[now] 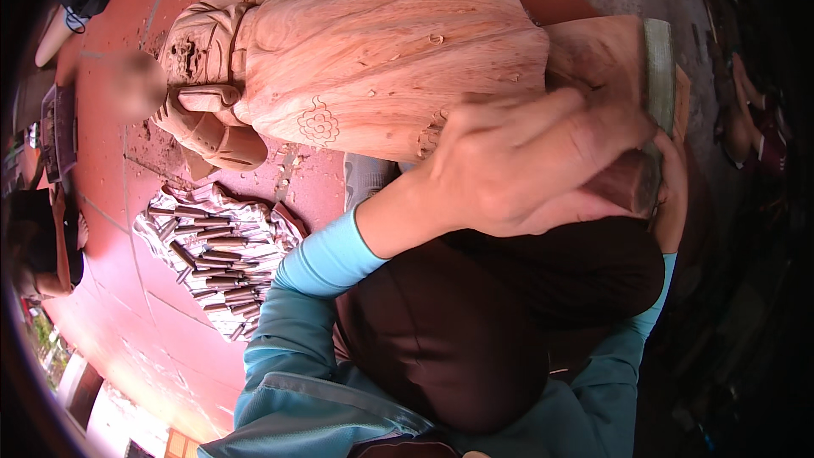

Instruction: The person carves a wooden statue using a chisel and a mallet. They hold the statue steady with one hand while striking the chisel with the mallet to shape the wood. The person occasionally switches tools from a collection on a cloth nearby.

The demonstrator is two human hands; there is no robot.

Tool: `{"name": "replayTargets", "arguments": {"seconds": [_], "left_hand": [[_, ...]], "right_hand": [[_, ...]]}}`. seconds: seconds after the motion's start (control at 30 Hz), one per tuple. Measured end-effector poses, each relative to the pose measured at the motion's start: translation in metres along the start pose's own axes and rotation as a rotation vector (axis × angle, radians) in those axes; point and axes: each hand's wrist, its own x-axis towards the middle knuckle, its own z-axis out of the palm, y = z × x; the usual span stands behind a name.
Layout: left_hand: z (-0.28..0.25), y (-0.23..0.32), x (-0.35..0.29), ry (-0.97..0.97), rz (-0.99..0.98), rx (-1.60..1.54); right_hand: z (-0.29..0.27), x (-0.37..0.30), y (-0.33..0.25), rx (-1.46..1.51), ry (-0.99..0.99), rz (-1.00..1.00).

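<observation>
Dark trousers [441, 322] and teal sleeves [292, 322] fill the foreground. Ahead, the left hand [513, 161], slightly blurred, bends its fingers over the base end of a wooden statue [390, 59]; whether its grip closes on anything, I cannot tell. The right hand [672, 178] is at the outer edge of that base, its grip mostly hidden. The statue lies lengthwise across the red floor [182, 356], base to the right. Left of the knees, dark-handled tools [224, 242] cover a striped cloth [155, 225]. Farther left is another person [38, 242].

Red floor [110, 229], purplish box [59, 136] at far left, dark-clothed person [34, 237] near it
</observation>
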Motion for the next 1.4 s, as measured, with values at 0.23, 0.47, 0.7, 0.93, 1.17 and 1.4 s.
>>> {"name": "replayTargets", "arguments": {"seconds": [0.23, 0.47, 0.7, 0.93, 1.17, 1.4], "left_hand": [[0.027, 0.010, -0.021, -0.079, 0.323, 0.157], [0.024, 0.016, -0.015, -0.234, 0.154, 0.072], [0.019, 0.002, -0.013, -0.163, 0.131, 0.069], [-0.039, 0.006, 0.008, 0.208, -0.017, 0.018], [-0.089, -0.028, 0.016, 0.571, -0.524, -0.687], [-0.079, -0.042, 0.009, 0.553, -0.618, -0.585]], "right_hand": [[0.019, -0.010, 0.002, -0.072, 0.108, -0.136], [0.014, -0.009, -0.004, -0.008, 0.046, -0.075], [0.003, 0.000, -0.001, -0.037, -0.016, -0.004], [-0.001, 0.003, 0.000, -0.043, -0.006, -0.025], [-0.007, 0.007, 0.001, -0.055, -0.031, -0.024], [-0.006, 0.008, 0.003, -0.041, -0.043, -0.031]]}}
